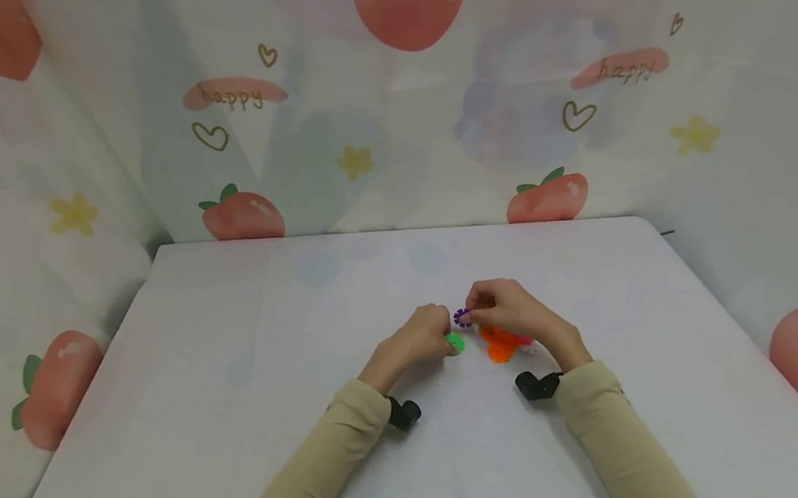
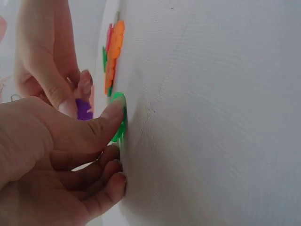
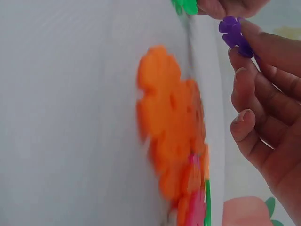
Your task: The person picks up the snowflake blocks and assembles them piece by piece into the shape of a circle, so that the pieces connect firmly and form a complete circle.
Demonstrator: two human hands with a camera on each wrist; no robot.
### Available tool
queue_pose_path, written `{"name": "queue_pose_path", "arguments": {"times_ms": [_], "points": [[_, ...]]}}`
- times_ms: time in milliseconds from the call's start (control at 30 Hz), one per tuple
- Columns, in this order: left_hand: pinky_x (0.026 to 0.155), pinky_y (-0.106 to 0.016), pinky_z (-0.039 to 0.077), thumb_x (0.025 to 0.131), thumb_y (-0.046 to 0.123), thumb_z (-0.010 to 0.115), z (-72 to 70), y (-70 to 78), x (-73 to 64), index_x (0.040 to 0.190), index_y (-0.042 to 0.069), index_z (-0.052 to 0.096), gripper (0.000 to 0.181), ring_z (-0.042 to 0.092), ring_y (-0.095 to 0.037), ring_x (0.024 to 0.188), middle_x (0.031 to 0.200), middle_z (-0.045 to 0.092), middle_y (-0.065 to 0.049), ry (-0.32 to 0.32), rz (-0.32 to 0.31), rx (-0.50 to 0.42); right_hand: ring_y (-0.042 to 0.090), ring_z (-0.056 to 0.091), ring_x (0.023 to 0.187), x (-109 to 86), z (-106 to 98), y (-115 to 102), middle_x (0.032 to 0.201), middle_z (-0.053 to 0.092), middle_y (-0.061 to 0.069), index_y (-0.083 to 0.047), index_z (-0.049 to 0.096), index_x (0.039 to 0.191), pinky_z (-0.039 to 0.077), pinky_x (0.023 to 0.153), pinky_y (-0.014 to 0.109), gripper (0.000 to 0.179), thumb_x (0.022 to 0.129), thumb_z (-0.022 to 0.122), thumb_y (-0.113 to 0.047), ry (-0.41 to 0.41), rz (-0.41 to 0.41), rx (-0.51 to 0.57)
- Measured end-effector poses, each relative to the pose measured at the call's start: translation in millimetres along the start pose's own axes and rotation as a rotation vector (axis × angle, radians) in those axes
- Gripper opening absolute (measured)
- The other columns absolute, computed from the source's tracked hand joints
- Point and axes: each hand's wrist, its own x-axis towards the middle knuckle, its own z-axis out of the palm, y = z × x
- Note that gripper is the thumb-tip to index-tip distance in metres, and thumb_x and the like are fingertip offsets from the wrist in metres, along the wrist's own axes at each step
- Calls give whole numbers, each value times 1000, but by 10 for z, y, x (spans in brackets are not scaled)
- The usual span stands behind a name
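In my left hand [image 1: 420, 336] I pinch a green notched plastic disc [image 2: 119, 120] between thumb and fingers, close to the table surface. My right hand [image 1: 514, 308] pinches a purple notched disc [image 3: 235, 36] by its edge, a short way to the right of the green one. The two discs are apart. Below the right hand lies a pile of orange flower-shaped discs [image 1: 499, 345], overlapping one another. A pink disc [image 3: 196, 209] and a thin green edge of another show at the pile's side. The right hand partly covers the pile in the head view.
A white-covered table [image 1: 231, 344] spreads around the hands. Black wrist cameras sit on both wrists, the left camera [image 1: 406, 414] and the right camera [image 1: 535, 386] just above the table. A patterned cloth wall [image 1: 415, 139] stands behind the table.
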Motion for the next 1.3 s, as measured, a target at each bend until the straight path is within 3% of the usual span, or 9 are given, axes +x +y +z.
{"name": "queue_pose_path", "arguments": {"times_ms": [133,267,533,700,967,1300], "points": [[67,-24,42,85,7,82,-2,-39,-13,93,3,58,26,49,-15,77,83,55,-3,26,-2,-59,22,64,81,76,26,-58,89,70,5,-10,68,95,56,76,32,11,95,74,-19,22,0,54],[67,-25,44,85,0,77,-48,-167,-93,102,2,59,25,52,-17,79,88,61,-7,94,-18,-174,24,66,79,152,61,-134,89,71,8,-8,68,97,57,73,30,13,96,74,-20,38,-13,99],[71,-26,55,94,1,72,-177,-515,-306,103,0,76,10,65,-15,77,93,76,-11,423,-10,-370,35,70,79,334,193,-332,80,74,7,-5,68,108,59,75,31,22,98,72,-23,64,-61,231],[68,-24,61,94,0,72,-220,-587,-408,104,-5,77,12,73,-16,72,93,78,-16,522,-4,-531,34,69,74,361,255,-412,78,73,9,-1,69,112,62,71,36,22,100,69,-20,63,-76,342],[68,-23,61,93,-5,69,-254,-580,-460,101,-7,77,11,74,-17,71,92,78,-18,594,37,-575,19,66,68,367,311,-441,76,72,9,1,70,112,62,68,35,24,101,68,-20,91,-25,481],[65,-22,60,89,-6,74,-277,-578,-484,94,-7,78,7,74,-17,68,87,78,-17,622,136,-479,15,64,67,386,345,-428,82,72,16,5,73,110,59,66,30,27,99,70,-20,37,-17,589]]}}
